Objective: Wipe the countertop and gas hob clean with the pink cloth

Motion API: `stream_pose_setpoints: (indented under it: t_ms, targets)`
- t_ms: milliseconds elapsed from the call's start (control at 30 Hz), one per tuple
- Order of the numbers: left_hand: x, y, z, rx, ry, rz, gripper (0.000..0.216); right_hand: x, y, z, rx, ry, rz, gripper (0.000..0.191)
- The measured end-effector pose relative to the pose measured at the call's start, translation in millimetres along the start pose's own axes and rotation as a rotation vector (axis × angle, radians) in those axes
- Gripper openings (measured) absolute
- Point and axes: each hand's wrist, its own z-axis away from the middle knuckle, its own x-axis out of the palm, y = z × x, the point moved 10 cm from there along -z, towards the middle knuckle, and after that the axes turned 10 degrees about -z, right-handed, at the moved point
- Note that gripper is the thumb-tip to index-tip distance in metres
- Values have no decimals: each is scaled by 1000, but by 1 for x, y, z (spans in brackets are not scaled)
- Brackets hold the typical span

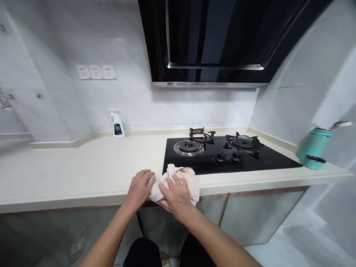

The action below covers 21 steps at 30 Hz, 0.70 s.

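Both hands meet at the front edge of the cream countertop (pixel 83 170), holding a bunched pale pink cloth (pixel 189 178). My left hand (pixel 140 187) grips the cloth's left side with curled fingers. My right hand (pixel 176 194) lies over the cloth's middle, fingers closed on it. The cloth rests partly on the counter edge and touches the front left corner of the black glass gas hob (pixel 267 157).
The hob has two burners (pixel 189 147) and two knobs (pixel 228 156). A white spray bottle (pixel 118 124) stands by the back wall. A teal canister (pixel 314 147) sits at the counter's right end. A black range hood (pixel 211 40) hangs above. Wall sockets (pixel 96 72) are at the upper left.
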Motion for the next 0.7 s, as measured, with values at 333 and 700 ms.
stream_pose_setpoints:
  t_ms: [333,700]
  targets:
    - [7,25,12,258,-75,-193,49,-74,115,81,-50,112,83,45]
    - [14,36,15,308,-145,-254,60,-188,296,158,551,85,222,47]
